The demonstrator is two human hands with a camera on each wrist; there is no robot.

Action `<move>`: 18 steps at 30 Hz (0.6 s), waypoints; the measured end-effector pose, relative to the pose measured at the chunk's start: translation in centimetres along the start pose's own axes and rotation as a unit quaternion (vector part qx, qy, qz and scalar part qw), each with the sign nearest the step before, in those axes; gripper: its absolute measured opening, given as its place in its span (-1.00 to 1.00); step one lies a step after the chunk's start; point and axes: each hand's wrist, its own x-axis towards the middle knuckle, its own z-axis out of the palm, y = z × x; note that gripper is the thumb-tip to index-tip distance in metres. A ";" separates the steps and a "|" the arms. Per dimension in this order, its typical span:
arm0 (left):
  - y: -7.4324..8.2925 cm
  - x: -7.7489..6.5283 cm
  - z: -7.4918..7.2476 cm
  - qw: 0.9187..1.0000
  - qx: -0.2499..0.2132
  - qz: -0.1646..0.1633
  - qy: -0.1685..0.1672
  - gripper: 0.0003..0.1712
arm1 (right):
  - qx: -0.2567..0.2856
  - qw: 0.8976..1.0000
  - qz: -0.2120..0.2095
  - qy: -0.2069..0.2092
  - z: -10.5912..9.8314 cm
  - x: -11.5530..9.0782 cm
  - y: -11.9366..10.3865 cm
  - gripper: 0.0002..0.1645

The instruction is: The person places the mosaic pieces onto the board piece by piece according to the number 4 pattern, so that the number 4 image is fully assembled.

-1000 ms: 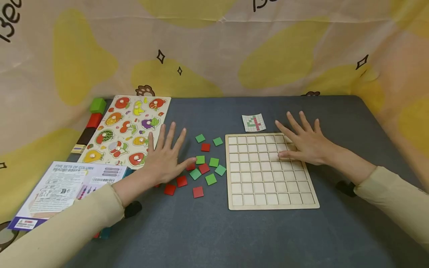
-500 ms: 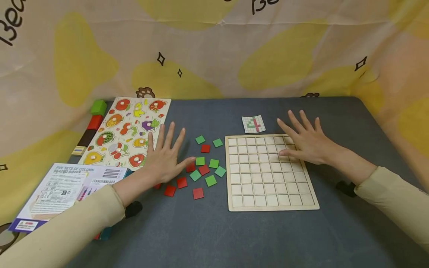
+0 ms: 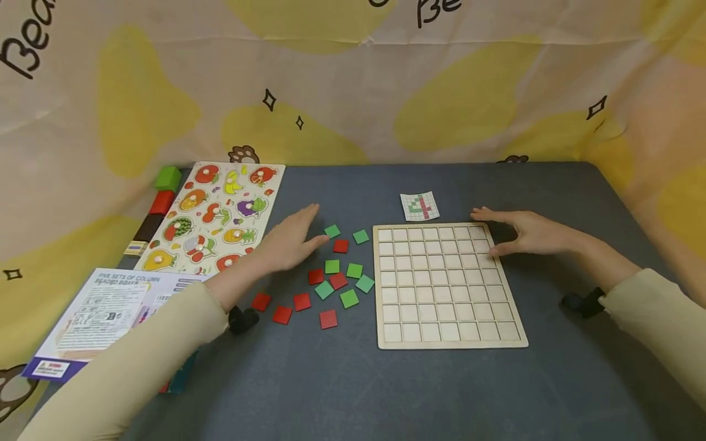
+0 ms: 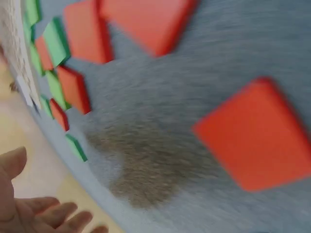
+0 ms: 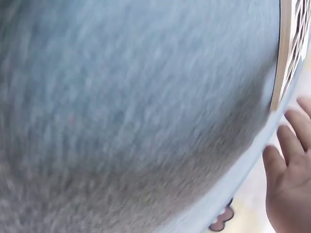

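Observation:
In the head view several green tiles [image 3: 349, 299] and red tiles [image 3: 328, 319] lie scattered on the dark table. My left hand [image 3: 288, 243] hovers at their left, fingers extended and holding nothing. Right of the tiles lies a wooden grid board [image 3: 451, 286] with pale square cells. My right hand [image 3: 532, 234] is by the board's upper right corner, thumb apart from the fingers; whether it touches the edge I cannot tell. The left wrist view shows a red tile [image 4: 257, 136] close up, and the right wrist view shows the board's edge [image 5: 282, 58].
A small pattern card [image 3: 419, 206] with green and red squares lies behind the board. On the left are a fruit puzzle board [image 3: 215, 217], a printed box [image 3: 99, 318] and a row of coloured blocks [image 3: 167, 179]. A patterned cloth [image 3: 353, 92] hangs behind the table.
Both hands have turned from palms down with spread fingers to a sideways pose. The left moved slightly up and right, the right slightly to the right. Tiles and board lie as before.

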 end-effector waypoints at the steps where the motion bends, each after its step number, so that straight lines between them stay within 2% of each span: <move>1: 0.0 0.5 -0.2 1.000 -0.022 0.004 -0.003 -0.17 | 0.008 1.000 0.000 -0.010 -0.1 -0.1 0.3 0.03; 5: -0.1 1.9 -0.7 0.996 -0.089 0.014 -0.007 -0.35 | 0.029 0.999 0.008 -0.039 -0.1 -0.3 1.2 0.05; 9: -0.1 2.9 -0.9 0.993 -0.116 0.023 -0.007 -0.50 | 0.034 0.998 0.015 -0.048 0.0 -0.4 1.6 0.13; 14: -0.5 3.9 -0.7 0.993 -0.108 0.034 -0.027 -0.55 | 0.025 0.998 0.013 -0.054 0.0 -0.4 1.5 0.20; 18: -0.8 4.4 -0.2 0.995 -0.070 0.057 -0.051 -0.53 | 0.025 0.998 0.015 -0.055 0.1 -0.4 1.5 0.21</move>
